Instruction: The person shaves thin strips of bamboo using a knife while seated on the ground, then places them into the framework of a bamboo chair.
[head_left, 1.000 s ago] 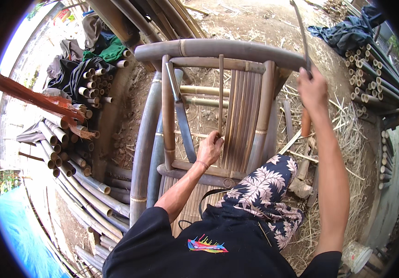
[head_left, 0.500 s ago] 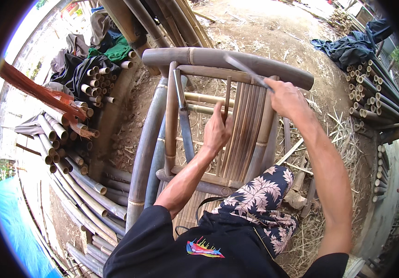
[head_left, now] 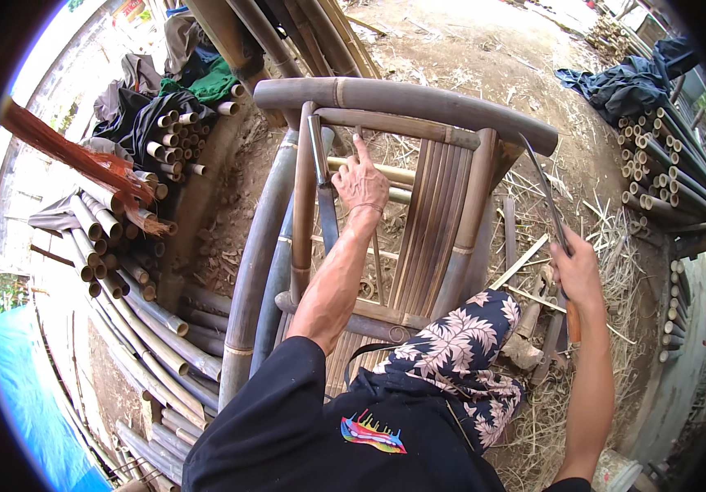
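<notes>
My right hand (head_left: 576, 266) is closed round a long knife with an orange-brown handle (head_left: 573, 321). Its dark, slightly curved blade (head_left: 548, 190) points up and away, right of a bamboo chair frame (head_left: 451, 111). My left hand (head_left: 359, 182) lies palm down over the chair's backrest opening, closed on a thin bamboo slat (head_left: 378, 266). The index finger stretches along the slat toward the top rail; the other fingertips are partly hidden. Right of this hand, several slats (head_left: 431, 217) stand side by side in the backrest. Left of it leans a dark bar with a shiny tubular end (head_left: 318, 149).
Bundled bamboo poles (head_left: 144, 336) lie along the left, with dark and green cloths (head_left: 209, 82) above them. More cut poles (head_left: 656, 152) are stacked at the right beside a blue cloth (head_left: 615, 82). Shavings (head_left: 591, 361) cover the ground. An orange-red fibrous strip (head_left: 82, 156) juts in from the left.
My left hand has moved left and farther away with the slat, from beside the fitted slats. My right hand has swung down and right, taking the knife off the chair's top.
</notes>
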